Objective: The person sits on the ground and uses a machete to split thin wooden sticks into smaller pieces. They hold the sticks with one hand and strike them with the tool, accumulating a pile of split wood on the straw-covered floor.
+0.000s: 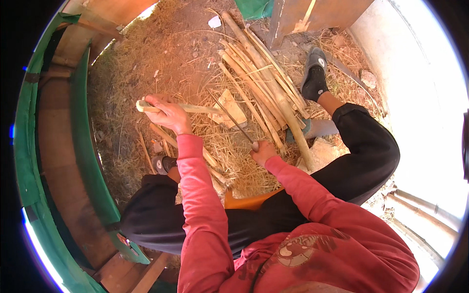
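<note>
My left hand [166,113] is closed around a pale stick [195,108], near the stick's left end. The stick's other end lies on a flat, pale yellowish block [233,111] on the ground; I cannot tell whether it is stone or wood. In my right hand [264,152] is the handle of a long, thin-looking knife [239,128], fingers wrapped round it. Its blade slants up and left, passing over the block close to the stick's end. Several more stripped sticks [254,78] lie in a bundle just beyond and right of the block.
Straw and shavings [239,171] cover the soil around my feet. More cut sticks [211,158] lie under my left forearm. A green-edged wooden structure [80,127] stands at left, a pale wall [410,73] at right. Ahead is a wooden panel [322,17]. An orange seat [249,201] shows between my legs.
</note>
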`<state>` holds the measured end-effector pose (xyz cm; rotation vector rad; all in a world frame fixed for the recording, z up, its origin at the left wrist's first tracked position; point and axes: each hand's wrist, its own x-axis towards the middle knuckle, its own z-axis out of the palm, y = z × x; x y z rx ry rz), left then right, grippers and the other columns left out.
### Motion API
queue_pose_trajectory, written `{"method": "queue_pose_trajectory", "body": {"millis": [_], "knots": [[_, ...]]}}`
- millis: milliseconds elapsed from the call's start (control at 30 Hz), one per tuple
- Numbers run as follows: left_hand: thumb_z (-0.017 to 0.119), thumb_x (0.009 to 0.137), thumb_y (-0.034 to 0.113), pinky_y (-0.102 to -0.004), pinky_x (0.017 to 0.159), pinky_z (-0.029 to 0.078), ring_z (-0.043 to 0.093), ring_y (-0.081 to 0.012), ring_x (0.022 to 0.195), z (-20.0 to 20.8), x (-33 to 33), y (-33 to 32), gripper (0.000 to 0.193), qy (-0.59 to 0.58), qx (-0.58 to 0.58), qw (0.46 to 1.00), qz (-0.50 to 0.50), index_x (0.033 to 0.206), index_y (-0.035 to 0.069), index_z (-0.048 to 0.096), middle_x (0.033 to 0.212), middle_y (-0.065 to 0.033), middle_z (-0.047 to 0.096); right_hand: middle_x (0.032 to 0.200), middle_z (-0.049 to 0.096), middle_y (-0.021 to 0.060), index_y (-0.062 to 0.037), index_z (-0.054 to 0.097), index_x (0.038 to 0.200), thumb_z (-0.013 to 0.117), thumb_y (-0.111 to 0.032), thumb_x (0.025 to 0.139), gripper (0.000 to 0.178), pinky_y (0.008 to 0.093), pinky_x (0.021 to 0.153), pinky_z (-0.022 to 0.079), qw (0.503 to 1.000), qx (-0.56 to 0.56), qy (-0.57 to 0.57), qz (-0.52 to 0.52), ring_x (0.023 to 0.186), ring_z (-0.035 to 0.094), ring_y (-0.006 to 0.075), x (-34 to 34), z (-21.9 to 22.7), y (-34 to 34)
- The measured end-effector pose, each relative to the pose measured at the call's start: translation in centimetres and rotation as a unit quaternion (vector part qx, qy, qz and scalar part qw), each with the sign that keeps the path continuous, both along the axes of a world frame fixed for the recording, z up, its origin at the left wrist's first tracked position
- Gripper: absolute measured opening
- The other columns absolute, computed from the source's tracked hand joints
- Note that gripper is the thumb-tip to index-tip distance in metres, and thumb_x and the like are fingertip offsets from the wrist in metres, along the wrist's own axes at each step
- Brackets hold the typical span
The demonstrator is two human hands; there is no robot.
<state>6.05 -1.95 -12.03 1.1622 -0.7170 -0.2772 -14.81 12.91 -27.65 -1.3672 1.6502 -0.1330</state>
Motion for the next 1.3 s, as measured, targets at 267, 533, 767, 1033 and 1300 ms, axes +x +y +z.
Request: {"method": "queue_pose_trajectory", "body": {"millis": [267,533,767,1033,1300], "knots": [[0.043,0.103,0.037,-0.0229,0.044,0.026,0.031,-0.0058,0.050,-1.2,1.1,0.5,0.033,-0.084,-0.007,0.996,0.015,0.086,0.011,0.032,0.063,0.0022,0.037,0.092,0.066,0.0278,0.0031,0.064,0.100,0.064,-0.028,0.081,0.037,0.0465,0.082,0.051,0.993,-0.092,-0.068,-0.029,0.088,0.064,0.0406,0.8,4.4,-1.7],[0.040,0.104,0.028,-0.0244,0.044,0.027,0.032,-0.0061,0.052,-1.6,0.0,1.6,0.025,-0.075,-0.020,0.996,0.045,0.088,0.010,0.031,0.065,0.0018,0.035,0.094,0.066,0.0254,0.0007,0.064,0.103,0.065,-0.028,0.080,0.037,0.0456,0.083,0.052,0.994,0.065,0.085,0.008,0.094,0.065,0.0374,-1.2,-0.5,-0.3],[0.043,0.103,0.031,-0.0234,0.044,0.026,0.031,-0.0062,0.051,-1.6,1.4,2.6,0.028,-0.031,-0.043,0.998,-0.021,0.090,0.010,0.030,0.067,0.0012,0.037,0.091,0.065,0.0267,-0.0014,0.065,0.102,0.069,-0.024,0.076,0.035,0.0469,0.081,0.052,0.978,-0.151,-0.129,-0.063,0.090,0.065,0.0366,1.4,6.9,-1.7],[0.042,0.103,0.035,-0.0240,0.044,0.025,0.031,-0.0070,0.050,-1.4,0.6,3.0,0.032,-0.062,-0.046,0.997,0.019,0.087,0.010,0.029,0.063,0.0008,0.035,0.105,0.064,0.0277,-0.0008,0.065,0.105,0.068,-0.026,0.081,0.035,0.0436,0.086,0.052,0.990,0.074,0.117,0.010,0.102,0.064,0.0368,-0.9,-0.3,0.1],[0.041,0.103,0.034,-0.0235,0.041,0.030,0.038,-0.0080,0.046,-1.9,1.1,3.4,0.034,-0.054,-0.052,0.997,-0.013,0.084,0.007,0.033,0.059,-0.0016,0.040,0.077,0.066,0.0202,0.0017,0.063,0.088,0.065,-0.016,0.077,0.021,0.0405,0.068,0.049,0.951,-0.148,-0.244,-0.116,0.073,0.065,0.0287,2.1,6.7,-2.6]]}}
